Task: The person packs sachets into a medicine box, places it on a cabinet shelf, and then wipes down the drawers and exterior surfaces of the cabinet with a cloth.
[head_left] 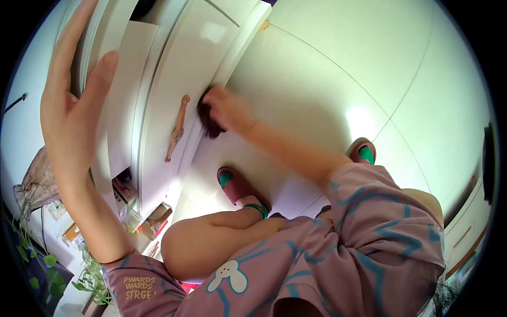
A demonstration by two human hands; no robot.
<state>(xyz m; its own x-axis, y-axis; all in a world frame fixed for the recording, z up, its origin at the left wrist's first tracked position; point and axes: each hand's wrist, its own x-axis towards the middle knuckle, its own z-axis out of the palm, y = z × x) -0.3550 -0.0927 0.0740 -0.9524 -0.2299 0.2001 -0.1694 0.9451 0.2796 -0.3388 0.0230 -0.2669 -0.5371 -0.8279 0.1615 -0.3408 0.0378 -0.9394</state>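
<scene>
My left hand (74, 119) rests against the upper edge of a white cabinet (124, 90), its fingers stretched out and the thumb apart. Nothing shows in its grasp. Low down by the cabinet's base, my right hand (226, 108) is closed on a dark, crumpled cloth (211, 127). The cloth touches the lower part of the drawer front (174, 68), close to the floor. Motion blurs the right hand and forearm. Beside the cloth is a brass-coloured drawer handle (178, 129) with a patterned middle.
Pale glossy floor tiles (327, 63) spread to the right. My feet are in dark red slippers (240, 187). At lower left are trailing green plants (50, 261) and an open shelf with boxes (124, 193). Another white cabinet (465, 232) stands at the right edge.
</scene>
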